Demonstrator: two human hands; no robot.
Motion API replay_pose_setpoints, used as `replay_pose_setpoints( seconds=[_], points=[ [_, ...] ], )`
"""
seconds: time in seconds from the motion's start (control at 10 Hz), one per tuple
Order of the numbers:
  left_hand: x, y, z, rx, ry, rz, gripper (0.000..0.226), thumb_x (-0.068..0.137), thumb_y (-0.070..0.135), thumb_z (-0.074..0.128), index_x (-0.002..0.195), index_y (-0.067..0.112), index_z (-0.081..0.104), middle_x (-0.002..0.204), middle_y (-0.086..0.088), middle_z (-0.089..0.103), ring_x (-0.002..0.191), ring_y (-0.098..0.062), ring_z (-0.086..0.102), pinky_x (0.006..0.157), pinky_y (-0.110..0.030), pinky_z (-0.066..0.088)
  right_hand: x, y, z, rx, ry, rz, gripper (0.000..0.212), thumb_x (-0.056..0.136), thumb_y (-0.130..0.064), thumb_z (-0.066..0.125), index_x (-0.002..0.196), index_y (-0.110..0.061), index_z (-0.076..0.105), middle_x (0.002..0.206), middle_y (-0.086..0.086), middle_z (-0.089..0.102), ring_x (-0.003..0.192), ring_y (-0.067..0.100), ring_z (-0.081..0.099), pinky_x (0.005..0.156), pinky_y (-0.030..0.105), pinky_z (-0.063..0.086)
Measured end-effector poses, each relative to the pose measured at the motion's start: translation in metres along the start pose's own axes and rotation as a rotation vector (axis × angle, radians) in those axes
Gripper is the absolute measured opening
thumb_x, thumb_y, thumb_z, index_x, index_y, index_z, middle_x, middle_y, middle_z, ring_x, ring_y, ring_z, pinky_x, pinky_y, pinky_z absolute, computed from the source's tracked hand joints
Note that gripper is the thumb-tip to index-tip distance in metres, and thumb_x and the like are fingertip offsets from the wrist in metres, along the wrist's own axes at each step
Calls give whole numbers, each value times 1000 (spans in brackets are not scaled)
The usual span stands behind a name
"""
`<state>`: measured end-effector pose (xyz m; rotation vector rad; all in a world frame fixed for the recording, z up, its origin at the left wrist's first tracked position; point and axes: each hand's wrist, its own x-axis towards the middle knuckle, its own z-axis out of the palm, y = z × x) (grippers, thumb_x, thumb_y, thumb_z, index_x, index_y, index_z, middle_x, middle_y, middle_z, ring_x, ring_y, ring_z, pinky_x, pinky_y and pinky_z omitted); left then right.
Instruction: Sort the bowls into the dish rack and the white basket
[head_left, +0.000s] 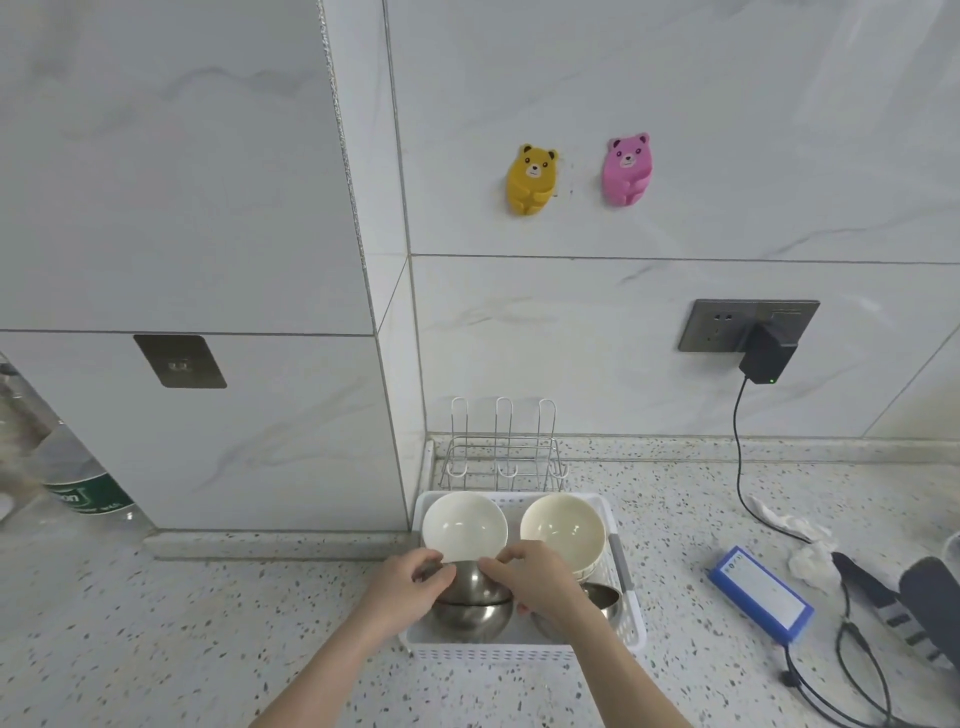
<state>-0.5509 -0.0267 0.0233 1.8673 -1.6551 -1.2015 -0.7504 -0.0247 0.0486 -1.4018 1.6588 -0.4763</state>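
Speckled terrazzo stone makes up the desk (208, 623) in front of you, running back to a marbled white tile wall (675, 130). Your white slotted plastic basket (519, 652) sits on it just in front of the corner, and the empty chrome wire dish rack (501, 452) stands right behind the basket, against the wall. At the basket's back left a white ceramic bowl (464, 527) leans tilted toward you; at the back right a cream ceramic bowl (562, 525) tops a small stack. In the front left lies a stack of upturned stainless steel bowls (470, 603), and another steel bowl (605, 597) shows at the front right, partly hidden by your wrist. Your left hand (410, 584) curls its fingers over the left side of the top steel bowl, and your right hand (535, 574) grips its right side, thumb underneath. Off to your right lie a blue rectangular box (761, 592) and a black charger (766, 353) plugged into the grey wall socket (717, 325).
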Motion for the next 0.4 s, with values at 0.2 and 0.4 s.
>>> replay_pose_setpoints(
  seconds=[0.2,0.4],
  points=[
    [-6,-6,6,-46,57,4,37,93,38,62,129,27,58,116,13,60,108,-5,55,84,-19,42,-7,4,2,35,-43,-32,22,85,-44,61,88,-27,74,80,0,74,47,15,64,56,23,51],
    [-17,-5,2,-158,94,-40,25,98,28,55,123,26,58,111,17,57,109,-18,62,93,-33,52,-19,8,5,62,4,-28,21,90,-30,51,105,-31,66,71,3,72,57,21,70,72,27,55]
  ],
)
